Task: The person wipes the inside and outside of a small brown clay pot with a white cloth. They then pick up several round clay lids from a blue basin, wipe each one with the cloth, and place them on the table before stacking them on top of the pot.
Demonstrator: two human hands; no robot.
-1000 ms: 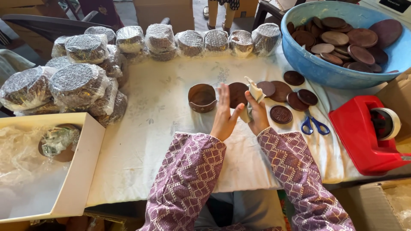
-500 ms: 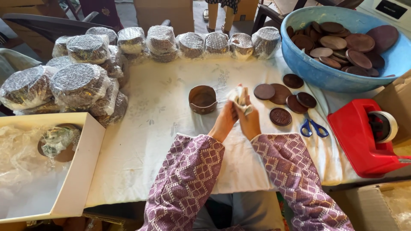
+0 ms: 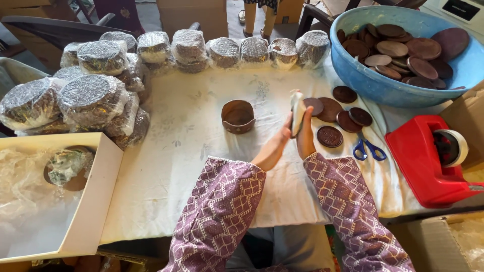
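White cloth-covered table (image 3: 191,151), wrapped stacks (image 3: 222,50) along top edge, blue tub (image 3: 383,85) of brown discs upper right. Both my hands mid-frame: left hand (image 3: 283,137) and right hand (image 3: 305,135) pressed flat around a pale wrapped disc (image 3: 297,112), held upright. Open brown container (image 3: 238,116) just left.

Pale, flat wrapped piece held on edge between two hands

The pale cream, thin wrapped piece (image 3: 297,112) stands nearly upright above the white cloth-covered table (image 3: 191,151), its narrow edge turned to the camera (so its face cannot be made out). The left hand (image 3: 283,137) presses its left side and the right hand (image 3: 305,135) its right, palms facing; its top rises clear above both hands, beside the dark brown round wooden lids (image 3: 333,113).
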